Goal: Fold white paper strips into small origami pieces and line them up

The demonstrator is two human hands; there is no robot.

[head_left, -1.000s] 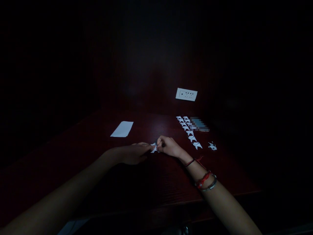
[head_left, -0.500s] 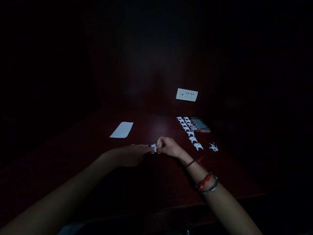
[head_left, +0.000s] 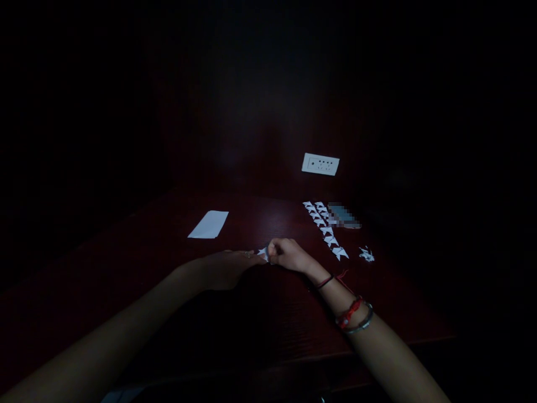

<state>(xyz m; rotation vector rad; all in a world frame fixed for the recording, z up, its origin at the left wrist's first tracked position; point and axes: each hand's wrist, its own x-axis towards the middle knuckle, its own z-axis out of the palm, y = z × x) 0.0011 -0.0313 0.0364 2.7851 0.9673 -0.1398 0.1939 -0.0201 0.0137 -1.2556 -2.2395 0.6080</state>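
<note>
A small folded piece of white paper (head_left: 263, 253) with pointed edges lies between my two hands, low over the dark red table (head_left: 268, 336). My left hand (head_left: 226, 268) has its fingers pressed together and holds the paper's left side. From the right, my right hand (head_left: 288, 254) pinches the paper's other edge with curled fingers, which hide part of it. Bracelets circle my right wrist and forearm. Further right, folded white paper pieces (head_left: 330, 240) with pointed ends lie in two slanting rows.
White paper sheets (head_left: 208, 224) rest at the left. A pixelated flat object (head_left: 344, 215) lies beside the rows, with a small heap of white scraps (head_left: 366, 254) nearer me. A white socket plate (head_left: 320, 164) is on the back wall. The surroundings are very dark.
My left thumb and fingers have shifted slightly on the paper, and my right hand covers a little more of its right side. The other things lie as before.
</note>
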